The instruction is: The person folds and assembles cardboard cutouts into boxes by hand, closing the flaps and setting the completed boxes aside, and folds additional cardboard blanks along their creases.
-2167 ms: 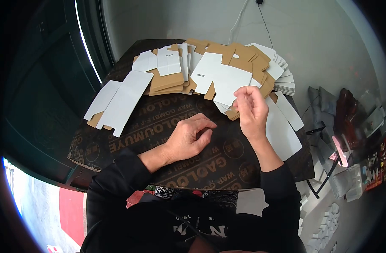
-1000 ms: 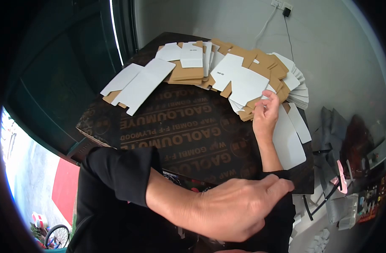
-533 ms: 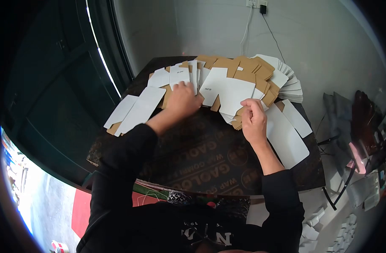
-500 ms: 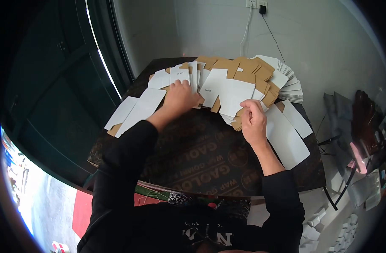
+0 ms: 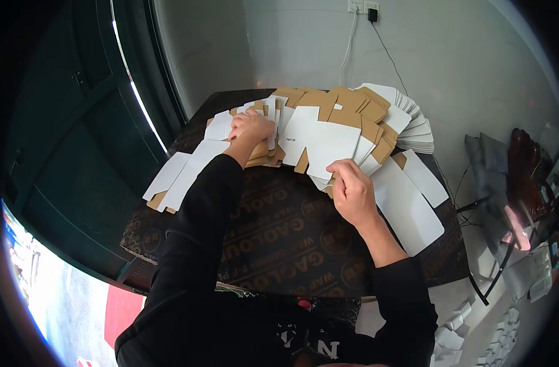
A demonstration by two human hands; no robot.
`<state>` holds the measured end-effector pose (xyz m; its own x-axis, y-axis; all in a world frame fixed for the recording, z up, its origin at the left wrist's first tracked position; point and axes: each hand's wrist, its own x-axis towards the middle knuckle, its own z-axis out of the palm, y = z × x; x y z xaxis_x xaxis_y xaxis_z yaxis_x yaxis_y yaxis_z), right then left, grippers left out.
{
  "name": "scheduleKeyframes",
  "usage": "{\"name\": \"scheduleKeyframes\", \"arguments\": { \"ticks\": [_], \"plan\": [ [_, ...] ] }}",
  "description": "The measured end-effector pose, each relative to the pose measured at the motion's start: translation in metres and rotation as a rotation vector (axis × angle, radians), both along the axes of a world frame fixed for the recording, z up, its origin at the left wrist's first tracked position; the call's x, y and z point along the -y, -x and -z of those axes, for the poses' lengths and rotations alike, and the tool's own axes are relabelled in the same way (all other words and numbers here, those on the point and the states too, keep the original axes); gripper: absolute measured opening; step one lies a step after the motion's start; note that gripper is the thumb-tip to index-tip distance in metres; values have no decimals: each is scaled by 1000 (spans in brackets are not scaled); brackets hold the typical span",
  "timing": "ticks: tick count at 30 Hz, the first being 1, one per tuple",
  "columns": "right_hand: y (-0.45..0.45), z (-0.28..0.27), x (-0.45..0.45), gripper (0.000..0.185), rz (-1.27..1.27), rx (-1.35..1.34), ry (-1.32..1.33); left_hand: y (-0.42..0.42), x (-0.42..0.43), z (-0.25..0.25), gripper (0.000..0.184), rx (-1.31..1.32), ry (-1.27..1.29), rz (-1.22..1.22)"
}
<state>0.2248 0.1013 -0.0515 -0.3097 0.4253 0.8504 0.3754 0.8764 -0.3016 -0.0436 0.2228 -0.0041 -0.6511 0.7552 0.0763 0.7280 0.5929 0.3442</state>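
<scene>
My left hand [image 5: 252,126] rests on the left pile of flattened white and brown cartons [image 5: 217,126]. Its fingers are bent and somewhat apart over the top sheets, and their tips are partly hidden. At the front corner of a flattened white carton [image 5: 322,139] with small print, my right hand [image 5: 354,191] pinches the edge between thumb and bent fingers. That carton lies on a fanned heap of flattened cartons, brown sides [image 5: 348,101] showing.
More white flattened cartons [image 5: 414,131] fan out at the back right. Single flat cartons lie at the left [image 5: 191,171] and right [image 5: 408,202] of the dark printed table [image 5: 273,226]. A chair [image 5: 496,263] stands to the right, and small white pieces [image 5: 450,336] lie on the floor.
My left hand has shifted slightly left on the left pile. My right hand has moved left and down to the white carton's front corner, and its fingers have closed there. The view has tilted slightly.
</scene>
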Motion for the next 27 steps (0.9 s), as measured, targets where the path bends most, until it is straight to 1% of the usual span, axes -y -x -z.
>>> {"name": "scheduleKeyframes", "arguments": {
  "ticks": [3, 7, 8, 12, 13, 17, 18, 22, 23, 25, 27],
  "plan": [
    [0, 0, 3, 28, -3, 34, 19, 0, -15, 14, 64, -14, -3, 28],
    [3, 0, 3, 27, -36, 29, -10, 4, -25, 27, 64, -80, -82, 138],
    [4, 1, 3, 27, -40, 31, -9, 4, -23, 26, 64, -77, -81, 134],
    [6, 1, 6, 27, -66, 18, 9, -2, -14, 24, 67, -60, -279, 269],
    [6, 0, 5, 27, -67, 21, 7, -3, -13, 24, 67, -58, -282, 268],
    [4, 4, 0, 27, -68, 38, -24, -12, -9, 28, 73, -207, -595, 368],
    [4, 4, 0, 27, -66, 38, -27, -15, -6, 27, 73, -208, -598, 369],
    [0, 4, 0, 15, -22, 11, 68, -31, 6, 24, 80, -352, -883, 521],
    [-1, 2, 1, 15, -14, 10, 67, -37, 15, 21, 80, -351, -885, 528],
    [-1, -5, 8, 14, -109, -233, 407, -45, 38, 13, 81, -357, -996, 683],
    [0, -11, 12, 17, -204, -481, 746, -56, 67, 6, 83, -357, -1104, 838]
  ]
}}
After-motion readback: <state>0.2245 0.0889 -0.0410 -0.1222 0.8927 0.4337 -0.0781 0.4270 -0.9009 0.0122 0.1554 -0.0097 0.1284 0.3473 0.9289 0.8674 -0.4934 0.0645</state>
